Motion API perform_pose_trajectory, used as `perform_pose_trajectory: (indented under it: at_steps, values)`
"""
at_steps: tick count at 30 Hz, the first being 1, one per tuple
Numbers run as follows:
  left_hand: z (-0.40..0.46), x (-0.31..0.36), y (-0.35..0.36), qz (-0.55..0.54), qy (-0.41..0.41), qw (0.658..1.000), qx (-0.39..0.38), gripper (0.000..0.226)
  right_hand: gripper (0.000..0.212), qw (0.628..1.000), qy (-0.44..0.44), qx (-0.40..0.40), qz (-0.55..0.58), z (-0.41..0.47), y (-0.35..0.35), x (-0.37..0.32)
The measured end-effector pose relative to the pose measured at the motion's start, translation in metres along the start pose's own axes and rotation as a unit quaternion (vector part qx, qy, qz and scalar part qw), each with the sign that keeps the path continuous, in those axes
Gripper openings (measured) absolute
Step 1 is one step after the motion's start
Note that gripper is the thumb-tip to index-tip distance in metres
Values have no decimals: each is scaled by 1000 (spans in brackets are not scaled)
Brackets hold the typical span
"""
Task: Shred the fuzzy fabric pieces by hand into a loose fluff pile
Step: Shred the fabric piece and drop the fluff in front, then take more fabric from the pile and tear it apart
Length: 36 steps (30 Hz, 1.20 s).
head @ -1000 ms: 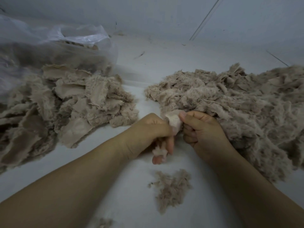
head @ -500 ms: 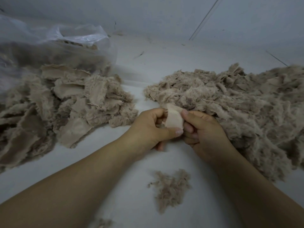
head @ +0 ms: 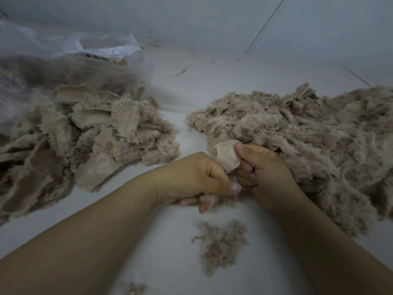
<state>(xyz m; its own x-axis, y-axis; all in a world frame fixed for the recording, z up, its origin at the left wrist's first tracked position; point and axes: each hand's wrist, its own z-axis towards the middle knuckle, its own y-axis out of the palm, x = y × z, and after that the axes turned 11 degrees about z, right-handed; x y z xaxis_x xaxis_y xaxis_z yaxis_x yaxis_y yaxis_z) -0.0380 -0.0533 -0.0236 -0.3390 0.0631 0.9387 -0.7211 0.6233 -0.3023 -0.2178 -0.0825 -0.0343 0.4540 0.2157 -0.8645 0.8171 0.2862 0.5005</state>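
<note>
The right hand (head: 263,169) pinched a small fabric piece (head: 227,156) between its thumb and curled fingers, just in front of the big fluffy heap (head: 314,141) on the right. The left hand (head: 197,179) was curled too, gripping a tuft of fluff (head: 207,200) under its fingers. A little fluff pile (head: 221,243) lay near, on the white table (head: 178,252). On the left sat a stack of uncut fuzzy pieces (head: 95,133), spilling from a clear plastic bag (head: 70,54).

head view | worn on head | faces forward and down | close over white surface (head: 174,241) | single view
</note>
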Motion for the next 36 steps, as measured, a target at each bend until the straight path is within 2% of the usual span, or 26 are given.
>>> perform_pose_trajectory:
  at_steps: [2, 5, 7, 9, 10, 11, 12, 14, 15, 16, 17, 20, 22, 24, 25, 28, 32, 36]
  values:
    - [5, -1, 4, -65, -29, 992, 105, 45, 39, 1000, -4, 0, -3, 0, 0, 0]
    - [12, -4, 6, -168, -26, 962, 213, 42, 32, 1000, -6, -2, 6, 0, 1, 0]
    - [11, -5, 6, -168, -9, 962, 217, 34, 33, 1000, -7, -10, 5, -1, 2, -1]
    - [10, -7, 11, -114, 6, 973, 200, 31, 39, 1000, -5, -9, 14, -3, 3, 0]
    - [10, -7, 13, -95, 22, 971, 220, 28, 39, 1000, -2, -5, 21, -3, 3, 0]
    - [11, -6, 15, -92, 46, 956, 276, 23, 35, 1000, -3, -2, 27, -3, 4, 0]
    - [12, -6, 16, -90, 77, 925, 361, 22, 30, 1000, -4, 2, 29, -1, 4, -1]
    - [15, -8, 10, -140, 113, 830, 528, 14, 26, 1000, -1, 12, 16, 3, 0, 0]
    - [16, -8, 7, -178, 113, 801, 560, 10, 26, 1000, 3, 17, 9, 4, -2, 0]
    - [17, -10, 6, -197, 95, 792, 570, 14, 26, 1000, 7, 21, 5, 5, -3, 1]
    - [18, -12, 7, -193, 64, 802, 562, 17, 26, 1000, 9, 20, 4, 5, -4, 1]
    - [22, -19, 13, -44, 1, 871, 489, 3, 24, 1000, 12, 18, 5, 5, -3, 2]
    - [25, -19, 13, 41, -18, 896, 441, 13, 25, 1000, 8, 12, 4, 6, -4, 2]
    - [27, -19, 10, 76, -38, 911, 404, 29, 25, 1000, 3, 5, 1, 6, -5, 3]
    - [27, -19, 9, 84, -40, 915, 393, 31, 26, 1000, 0, 2, -1, 5, -5, 4]
    - [29, -20, 10, 136, -11, 913, 385, 12, 27, 1000, -4, -12, -26, 5, -3, 6]
    - [33, -23, 11, 191, -5, 898, 396, 13, 27, 998, 1, -24, -61, 5, -1, 7]
    - [29, -23, 15, 157, 61, 905, 391, 13, 22, 998, 36, -19, -56, 6, 0, 4]
